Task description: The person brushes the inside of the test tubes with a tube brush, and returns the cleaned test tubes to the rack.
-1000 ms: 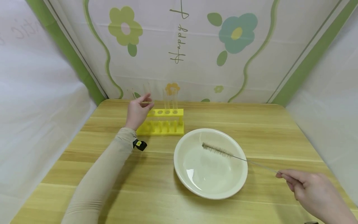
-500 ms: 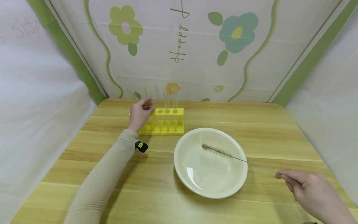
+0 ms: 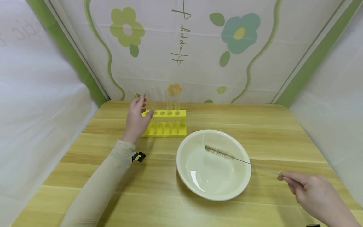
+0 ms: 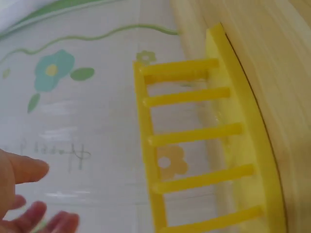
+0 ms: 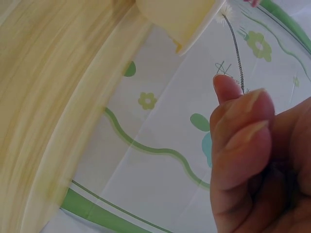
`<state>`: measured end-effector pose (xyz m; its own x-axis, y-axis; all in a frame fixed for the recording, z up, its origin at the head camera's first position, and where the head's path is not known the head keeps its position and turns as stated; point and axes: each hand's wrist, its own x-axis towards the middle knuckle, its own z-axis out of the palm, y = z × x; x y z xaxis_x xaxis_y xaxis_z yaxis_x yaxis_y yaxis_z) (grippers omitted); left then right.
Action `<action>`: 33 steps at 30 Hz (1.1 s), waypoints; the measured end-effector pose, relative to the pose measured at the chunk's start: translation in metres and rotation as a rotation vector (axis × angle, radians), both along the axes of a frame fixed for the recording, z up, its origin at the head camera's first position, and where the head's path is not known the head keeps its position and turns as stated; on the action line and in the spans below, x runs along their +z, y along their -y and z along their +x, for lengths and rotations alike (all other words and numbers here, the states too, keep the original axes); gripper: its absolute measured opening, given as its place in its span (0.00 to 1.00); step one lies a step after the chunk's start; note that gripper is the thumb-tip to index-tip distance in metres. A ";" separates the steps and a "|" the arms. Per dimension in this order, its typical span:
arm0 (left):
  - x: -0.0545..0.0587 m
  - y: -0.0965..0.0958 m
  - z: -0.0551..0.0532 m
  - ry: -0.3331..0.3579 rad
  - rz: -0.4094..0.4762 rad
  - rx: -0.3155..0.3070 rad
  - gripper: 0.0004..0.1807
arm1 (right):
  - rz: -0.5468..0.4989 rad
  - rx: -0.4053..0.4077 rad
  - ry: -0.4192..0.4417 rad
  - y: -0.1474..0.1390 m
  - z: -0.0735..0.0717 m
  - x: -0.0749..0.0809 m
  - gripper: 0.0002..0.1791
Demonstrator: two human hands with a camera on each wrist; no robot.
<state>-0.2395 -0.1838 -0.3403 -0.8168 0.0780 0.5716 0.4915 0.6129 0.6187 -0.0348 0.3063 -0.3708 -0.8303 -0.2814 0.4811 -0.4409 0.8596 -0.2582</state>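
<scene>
My left hand (image 3: 136, 118) is at the left end of a yellow test tube rack (image 3: 182, 113), fingers spread and holding nothing. A clear test tube (image 3: 150, 97) stands in the rack beside the thumb; another at the far left is partly hidden behind the fingers. Two more test tubes (image 3: 177, 100) stand upright toward the rack's right end. In the left wrist view, the fingers (image 4: 26, 169) are apart from the rack's yellow pegs (image 4: 204, 135). My right hand (image 3: 314, 192) pinches the wire handle of a test tube brush (image 3: 219, 153), whose bristles are over the white bowl.
A wide white bowl (image 3: 184, 183) stands on the wooden table (image 3: 147, 201), right of and nearer than the rack. It appears to hold clear liquid. A flower-printed curtain (image 3: 198, 75) rises behind the table, with white cloth on both sides.
My left hand lowers toward the rack, then draws back left with its fingers spread, leaving a test tube standing in the rack. The right hand and brush stay almost still.
</scene>
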 end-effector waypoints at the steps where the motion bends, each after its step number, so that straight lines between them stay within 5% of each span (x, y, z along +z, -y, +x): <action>1: 0.002 -0.003 0.003 -0.049 -0.011 -0.020 0.35 | 0.005 -0.002 -0.002 0.000 0.000 0.000 0.21; 3: 0.005 -0.010 0.006 -0.095 -0.017 -0.071 0.31 | 0.015 -0.003 -0.005 0.002 -0.001 0.000 0.21; 5: 0.007 -0.017 0.008 -0.061 -0.013 -0.125 0.30 | 0.033 -0.021 0.016 0.003 -0.001 0.000 0.19; 10: 0.001 -0.030 -0.003 0.249 0.058 -0.185 0.34 | 0.117 -0.021 -0.016 0.010 -0.008 -0.003 0.16; 12: -0.003 -0.033 -0.011 0.339 0.085 -0.173 0.35 | 0.142 0.007 -0.092 0.016 -0.014 -0.004 0.04; 14: -0.006 -0.037 -0.019 0.378 0.105 -0.156 0.36 | 0.160 0.027 -0.161 0.024 -0.019 -0.004 0.17; 17: -0.009 -0.042 -0.029 0.412 0.136 -0.132 0.35 | 0.196 0.060 -0.301 0.036 -0.026 -0.007 0.34; 21: -0.013 -0.047 -0.036 0.449 0.160 -0.122 0.35 | 0.264 0.117 -0.370 0.044 -0.030 -0.009 0.24; 33: -0.018 -0.054 -0.050 0.416 0.149 -0.113 0.31 | 0.322 0.199 -0.510 0.061 -0.031 0.010 0.28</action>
<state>-0.2892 -0.1302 -0.3587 -0.9703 0.1219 0.2089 0.2417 0.4588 0.8550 -0.0658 0.2455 -0.3611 -0.4363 -0.6029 0.6679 -0.5996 0.7483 0.2838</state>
